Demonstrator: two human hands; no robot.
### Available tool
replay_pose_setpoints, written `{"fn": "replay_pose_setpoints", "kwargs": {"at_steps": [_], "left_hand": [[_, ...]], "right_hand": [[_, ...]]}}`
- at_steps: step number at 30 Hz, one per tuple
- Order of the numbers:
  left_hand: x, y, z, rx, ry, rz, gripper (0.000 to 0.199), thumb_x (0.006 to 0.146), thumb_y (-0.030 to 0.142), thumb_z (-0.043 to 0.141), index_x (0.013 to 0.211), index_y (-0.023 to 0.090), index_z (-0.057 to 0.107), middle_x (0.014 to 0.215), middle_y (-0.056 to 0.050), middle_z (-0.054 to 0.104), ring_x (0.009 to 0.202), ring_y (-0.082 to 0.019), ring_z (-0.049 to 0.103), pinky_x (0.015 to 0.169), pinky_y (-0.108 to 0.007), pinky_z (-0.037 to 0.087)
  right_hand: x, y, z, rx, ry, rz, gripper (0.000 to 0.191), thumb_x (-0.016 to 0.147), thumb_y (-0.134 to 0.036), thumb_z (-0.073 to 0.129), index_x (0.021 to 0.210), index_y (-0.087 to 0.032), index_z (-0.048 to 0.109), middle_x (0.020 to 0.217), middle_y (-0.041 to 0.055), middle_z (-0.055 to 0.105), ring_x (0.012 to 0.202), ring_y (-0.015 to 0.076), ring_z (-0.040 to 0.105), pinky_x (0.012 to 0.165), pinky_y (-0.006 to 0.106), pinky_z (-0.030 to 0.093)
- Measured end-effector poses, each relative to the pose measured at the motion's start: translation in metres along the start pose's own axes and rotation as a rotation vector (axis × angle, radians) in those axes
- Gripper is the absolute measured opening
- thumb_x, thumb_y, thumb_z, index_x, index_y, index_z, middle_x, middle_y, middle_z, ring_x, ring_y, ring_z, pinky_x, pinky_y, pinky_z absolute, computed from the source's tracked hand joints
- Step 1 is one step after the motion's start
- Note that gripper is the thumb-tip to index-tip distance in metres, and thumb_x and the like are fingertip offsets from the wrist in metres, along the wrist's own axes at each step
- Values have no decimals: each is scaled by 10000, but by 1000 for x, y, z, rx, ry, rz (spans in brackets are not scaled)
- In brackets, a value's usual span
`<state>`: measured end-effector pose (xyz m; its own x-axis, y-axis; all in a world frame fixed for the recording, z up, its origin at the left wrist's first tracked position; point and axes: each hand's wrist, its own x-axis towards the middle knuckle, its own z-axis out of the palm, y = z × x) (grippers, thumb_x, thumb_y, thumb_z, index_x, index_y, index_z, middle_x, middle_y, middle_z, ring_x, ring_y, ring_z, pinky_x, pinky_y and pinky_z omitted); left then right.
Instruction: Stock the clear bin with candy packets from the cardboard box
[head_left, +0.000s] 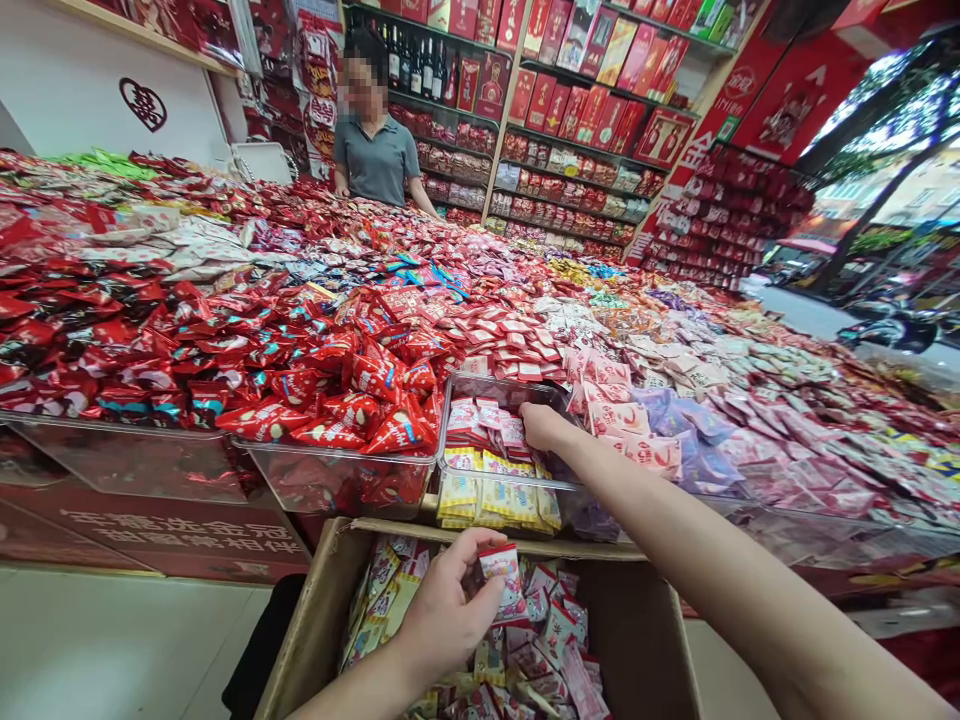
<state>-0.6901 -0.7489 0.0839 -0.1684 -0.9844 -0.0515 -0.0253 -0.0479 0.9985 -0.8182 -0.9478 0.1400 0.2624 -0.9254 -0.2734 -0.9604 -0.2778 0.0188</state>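
Note:
My left hand (457, 600) is closed on a small red-and-white candy packet (501, 580), pinched between thumb and fingers above an open cardboard box (637, 640). Inside that box lie loose red-and-white packets (559, 630) and yellow-and-white packets (382, 610). Farther forward, my right hand (553, 428) reaches into a clear plastic bin (499, 478), its fingers curled at the right side of red-and-white packets (469, 420) standing in rows. What those fingers hold, if anything, is hidden. Yellow packets (495, 492) line the front of the bin.
Bins heaped with red candy bags (360, 400) stand left of this bin; pink packets (611, 410) and purple packets (686, 420) lie to its right. A person (377, 150) in a grey shirt stands behind the display. Shelves (499, 120) with boxes and bottles rise behind.

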Motion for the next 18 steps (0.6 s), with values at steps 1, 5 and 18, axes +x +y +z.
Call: {"fn": "replay_pose_setpoints", "kwargs": {"at_steps": [1,5,18], "left_hand": [[0,0,0,11,1,5,247,736,162,501,983,170,522,896,-39,621,808,-159,569,736,-255,452],[0,-3,-1,44,-9,21,248,747,164,495,993,179,519,898,-30,620,823,-156,573,747,-247,449],[-2,-3,-2,183,7,43,245,763,172,484,1003,205,522,935,-16,626,856,-154,574,780,-240,432]], "right_hand": [[1,1,0,10,-3,-1,419,670,-46,534,1089,-55,520,1072,196,586,997,283,549,748,288,425],[-2,0,0,65,-22,-26,523,686,-103,532,1199,-96,433,1105,168,574,995,252,552,742,278,435],[-14,-13,-2,46,-95,-173,528,677,-232,573,1173,-110,438,1192,156,509,1035,254,516,817,290,406]]}}
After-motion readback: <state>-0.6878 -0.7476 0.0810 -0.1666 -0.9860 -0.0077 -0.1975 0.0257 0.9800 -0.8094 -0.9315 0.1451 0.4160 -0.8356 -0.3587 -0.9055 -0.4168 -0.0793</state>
